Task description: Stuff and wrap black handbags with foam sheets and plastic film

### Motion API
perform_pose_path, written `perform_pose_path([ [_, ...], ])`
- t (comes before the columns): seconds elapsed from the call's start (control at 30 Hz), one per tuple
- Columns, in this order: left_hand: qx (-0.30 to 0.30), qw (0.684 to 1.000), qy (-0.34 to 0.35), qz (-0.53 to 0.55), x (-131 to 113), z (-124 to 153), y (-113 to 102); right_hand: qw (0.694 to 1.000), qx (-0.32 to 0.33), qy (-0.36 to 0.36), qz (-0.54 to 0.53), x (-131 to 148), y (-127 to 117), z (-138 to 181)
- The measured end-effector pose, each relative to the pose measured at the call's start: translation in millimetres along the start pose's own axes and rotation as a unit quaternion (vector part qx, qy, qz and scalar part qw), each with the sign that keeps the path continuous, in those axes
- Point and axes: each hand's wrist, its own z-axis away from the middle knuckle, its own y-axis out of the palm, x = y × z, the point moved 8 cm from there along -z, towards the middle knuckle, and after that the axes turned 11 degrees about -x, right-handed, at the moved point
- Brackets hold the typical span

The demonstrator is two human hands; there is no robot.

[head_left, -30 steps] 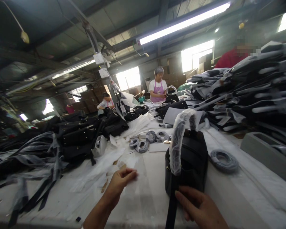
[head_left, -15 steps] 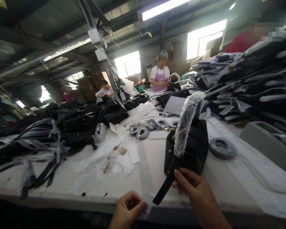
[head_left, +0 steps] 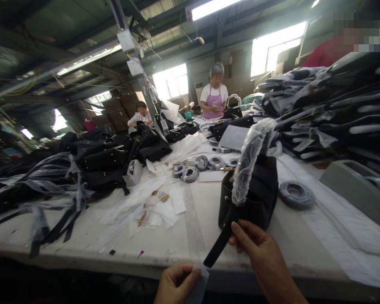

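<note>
A black handbag (head_left: 256,194) stands on the white table in front of me, its raised handle (head_left: 247,162) wrapped in clear plastic. From its near side a black strap (head_left: 218,249) reaches down toward me. My right hand (head_left: 255,249) is closed on that strap, thumb and fingers pinching it near the bag. Lower down, my left hand (head_left: 179,283) pinches a translucent white piece of film (head_left: 199,287), held at the strap's free end. Whether the film touches the strap I cannot tell.
Coiled grey straps (head_left: 296,194) lie right of the bag, more behind it. Loose white paper scraps (head_left: 164,211) cover the table's middle. Black bags (head_left: 104,160) pile up left; wrapped black pieces (head_left: 345,105) are stacked right, above a grey device (head_left: 357,190). A co-worker (head_left: 213,99) stands across.
My left hand has moved slightly right with the film, bringing it up against or close to the strap's end. My right hand keeps its pinch on the strap.
</note>
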Motion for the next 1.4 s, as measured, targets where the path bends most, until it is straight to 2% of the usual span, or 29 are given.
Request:
perform_pose_path([
  [0.27,-0.033,0.999,0.01,-0.015,-1,2,-6,1.0,0.005,0.006,-0.015,-2,1,4],
  [0.47,-0.025,0.999,0.013,-0.018,-9,5,1,0.999,0.0,0.021,-0.029,0,2,4],
  [0.9,-0.009,1.0,0.01,-0.007,-25,7,10,1.0,0.019,0.003,-0.008,1,5,4],
  [1.07,-0.002,1.0,0.008,0.018,-38,0,26,1.0,0.017,-0.002,0.02,0,3,0],
  [1.23,0.017,0.998,0.026,0.054,-69,-11,53,0.998,0.031,-0.008,0.055,-1,1,-7],
  [1.4,0.049,0.993,0.052,0.089,-97,-20,79,0.993,0.093,-0.043,0.063,7,3,-6],
])
